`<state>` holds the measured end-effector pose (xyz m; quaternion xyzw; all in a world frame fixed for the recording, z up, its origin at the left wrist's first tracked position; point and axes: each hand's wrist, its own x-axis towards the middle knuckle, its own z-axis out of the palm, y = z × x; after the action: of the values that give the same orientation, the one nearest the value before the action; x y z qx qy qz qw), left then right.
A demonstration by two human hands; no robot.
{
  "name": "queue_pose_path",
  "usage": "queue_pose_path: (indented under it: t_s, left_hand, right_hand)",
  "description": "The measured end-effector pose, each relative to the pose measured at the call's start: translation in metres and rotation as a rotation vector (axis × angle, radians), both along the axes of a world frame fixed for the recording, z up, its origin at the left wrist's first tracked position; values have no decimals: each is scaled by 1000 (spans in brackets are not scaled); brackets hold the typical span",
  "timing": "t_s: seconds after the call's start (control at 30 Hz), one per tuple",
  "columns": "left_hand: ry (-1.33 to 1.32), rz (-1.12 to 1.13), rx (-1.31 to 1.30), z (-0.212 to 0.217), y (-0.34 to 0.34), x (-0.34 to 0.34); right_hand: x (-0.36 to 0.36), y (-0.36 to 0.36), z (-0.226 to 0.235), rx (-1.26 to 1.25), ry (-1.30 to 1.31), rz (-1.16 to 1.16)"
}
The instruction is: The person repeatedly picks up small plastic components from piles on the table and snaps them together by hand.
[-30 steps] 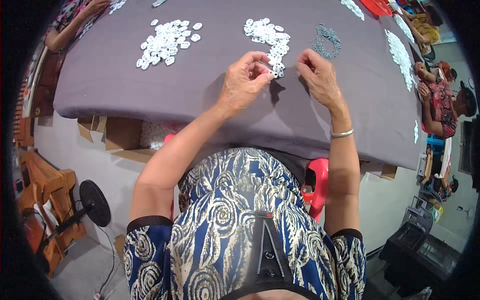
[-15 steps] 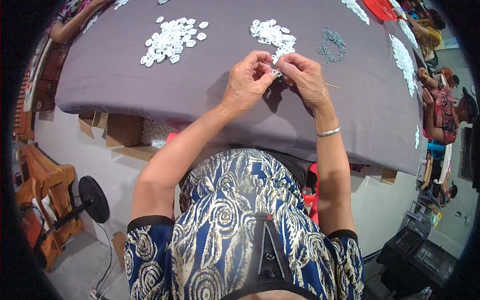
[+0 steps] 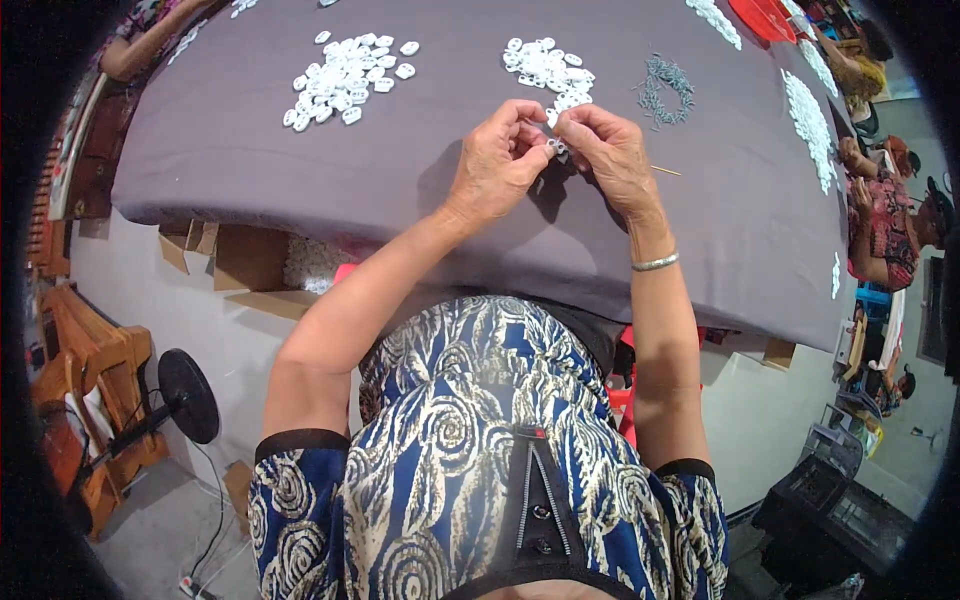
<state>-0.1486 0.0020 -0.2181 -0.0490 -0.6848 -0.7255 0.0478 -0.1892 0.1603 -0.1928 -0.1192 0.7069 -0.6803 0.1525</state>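
Over the near part of the cloth-covered table, my left hand (image 3: 492,165) pinches a small white plastic piece with holes (image 3: 557,151) between thumb and fingers. My right hand (image 3: 610,155) is closed close beside it, fingertips pinched at the piece; whatever they hold is too small to make out. Just beyond my fingers lies a pile of similar white plastic pieces (image 3: 543,62). Farther right is a loose ring of small grey screw-like parts (image 3: 667,92). A thin gold-coloured stick (image 3: 664,170) shows beside my right hand; its other end is hidden.
A larger heap of white plastic pieces (image 3: 345,80) lies left on the grey tablecloth (image 3: 250,170). More white pieces (image 3: 808,125) and a red basin (image 3: 762,18) are at the far right. Other people sit along both sides. A cardboard box (image 3: 255,265) stands under the table, a black fan (image 3: 188,396) lower left.
The white piece has turned slightly in my left fingertips, its holes facing up more. Both hands stay nearly in the same place.
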Motion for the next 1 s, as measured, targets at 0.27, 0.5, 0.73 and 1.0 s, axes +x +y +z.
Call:
queue_pose_path:
  t_s: [0.27,0.5,0.73,1.0]
  left_hand:
    - [16,22,-14,-3,1,0]
    - [3,50,28,-1,1,1]
    - [-1,53,30,-4,0,-1]
    - [-13,53,54,-2,2,-1]
  right_hand:
    - [2,-1,-2,-2,33,2]
    - [1,-1,-9,65,149,7]
    - [0,-4,-8,215,285,-11]
    - [5,-4,-6,177,224,-55]
